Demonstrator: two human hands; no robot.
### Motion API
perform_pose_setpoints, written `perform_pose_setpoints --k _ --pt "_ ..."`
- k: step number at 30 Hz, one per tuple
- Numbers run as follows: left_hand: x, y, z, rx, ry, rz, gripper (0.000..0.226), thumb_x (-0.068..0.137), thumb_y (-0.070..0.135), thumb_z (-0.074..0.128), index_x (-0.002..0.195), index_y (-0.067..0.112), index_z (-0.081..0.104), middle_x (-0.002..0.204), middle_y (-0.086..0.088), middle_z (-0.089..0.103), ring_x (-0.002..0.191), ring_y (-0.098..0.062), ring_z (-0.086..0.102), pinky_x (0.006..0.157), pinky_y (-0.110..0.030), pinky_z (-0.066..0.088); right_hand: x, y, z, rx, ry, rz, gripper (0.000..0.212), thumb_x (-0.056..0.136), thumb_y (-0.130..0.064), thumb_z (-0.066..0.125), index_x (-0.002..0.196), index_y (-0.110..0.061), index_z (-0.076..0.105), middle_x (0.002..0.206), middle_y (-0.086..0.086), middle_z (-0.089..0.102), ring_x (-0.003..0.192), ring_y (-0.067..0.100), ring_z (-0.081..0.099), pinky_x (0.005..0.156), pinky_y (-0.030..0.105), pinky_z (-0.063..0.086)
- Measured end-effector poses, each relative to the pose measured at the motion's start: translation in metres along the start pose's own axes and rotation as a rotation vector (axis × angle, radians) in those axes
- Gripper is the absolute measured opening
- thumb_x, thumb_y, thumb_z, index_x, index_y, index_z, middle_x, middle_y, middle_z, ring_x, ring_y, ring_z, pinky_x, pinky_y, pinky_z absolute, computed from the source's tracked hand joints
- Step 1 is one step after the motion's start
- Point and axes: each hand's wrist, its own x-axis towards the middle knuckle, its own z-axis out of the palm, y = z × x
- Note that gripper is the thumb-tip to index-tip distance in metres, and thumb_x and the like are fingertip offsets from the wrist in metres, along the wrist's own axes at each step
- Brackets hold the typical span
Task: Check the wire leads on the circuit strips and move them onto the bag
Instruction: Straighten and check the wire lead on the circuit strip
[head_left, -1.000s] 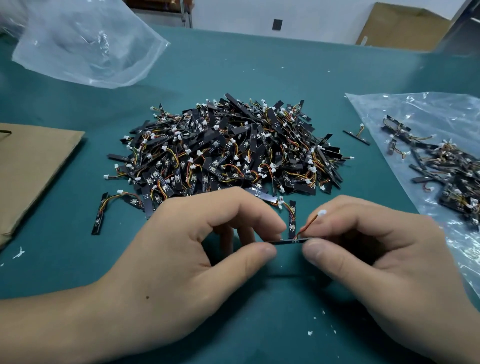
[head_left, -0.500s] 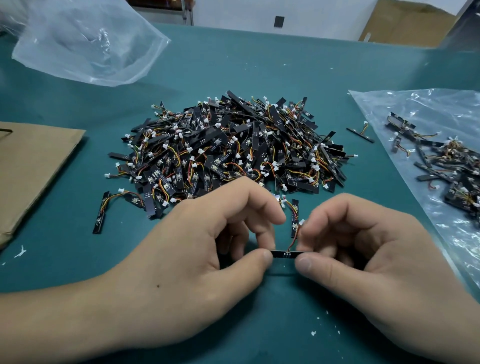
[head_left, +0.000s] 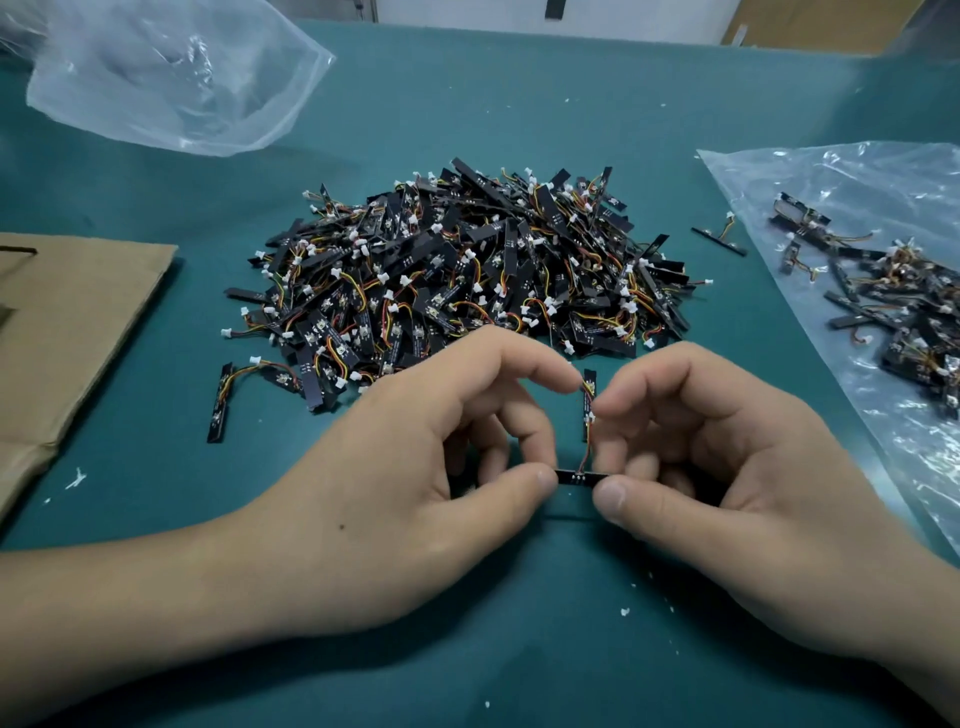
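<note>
A small black circuit strip (head_left: 577, 477) is held level between my two thumbs just above the green table. My left hand (head_left: 415, 467) pinches its left end. My right hand (head_left: 727, 467) pinches its right end, and its index finger touches the strip's thin wire lead (head_left: 587, 447), which rises straight up. Behind the hands lies a big pile of black strips with orange and yellow wires (head_left: 467, 275). A clear plastic bag (head_left: 810, 176) lies flat at the right with several strips (head_left: 893, 301) on it.
A crumpled clear bag (head_left: 171, 78) sits at the back left. Brown cardboard (head_left: 62, 322) lies at the left edge. One loose strip (head_left: 719, 239) rests beside the right bag, another (head_left: 219, 402) left of the pile. White crumbs dot the green mat.
The wire lead, slanted to the right a second ago, now stands upright under my right index finger. My left index finger has lifted and stretched toward it. The strip stays between both thumbs.
</note>
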Motion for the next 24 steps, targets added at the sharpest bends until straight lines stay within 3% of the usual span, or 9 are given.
perform_pose_setpoints --k 7,16,24 --pt "0.0007 0.0082 -0.0018 -0.032 -0.037 -0.059 0.036 0.088 0.012 0.067 0.117 0.03 0.054 0.088 0.002 0.068 0.062 -0.026 0.057 0.056 -0.033 0.048 0.0003 0.0007 -0.0021 0.009 -0.025 -0.009 0.027 0.083 -0.025 0.074 0.105 -0.036 0.062 0.091 -0.001 0.069 0.066 0.027 0.058 0.054 0.04 0.045" --pt "-0.0007 0.0098 -0.0018 0.062 -0.061 -0.023 0.036 0.091 0.014 0.066 0.12 0.033 0.058 0.092 0.004 0.066 0.066 -0.025 0.062 0.058 -0.035 0.05 -0.0011 0.0011 -0.0034 0.037 -0.054 -0.011 0.028 0.085 -0.021 0.075 0.106 -0.035 0.062 0.089 -0.001 0.068 0.064 0.026 0.056 0.054 0.042 0.045" --pt "-0.0015 0.0099 -0.0023 0.004 -0.049 -0.039 0.029 0.091 0.014 0.066 0.114 0.029 0.058 0.089 0.002 0.066 0.064 -0.026 0.06 0.058 -0.038 0.05 -0.0008 0.0008 -0.0033 0.029 -0.026 -0.035 0.032 0.084 -0.014 0.076 0.103 -0.035 0.062 0.091 0.002 0.069 0.06 0.033 0.058 0.053 0.046 0.046"
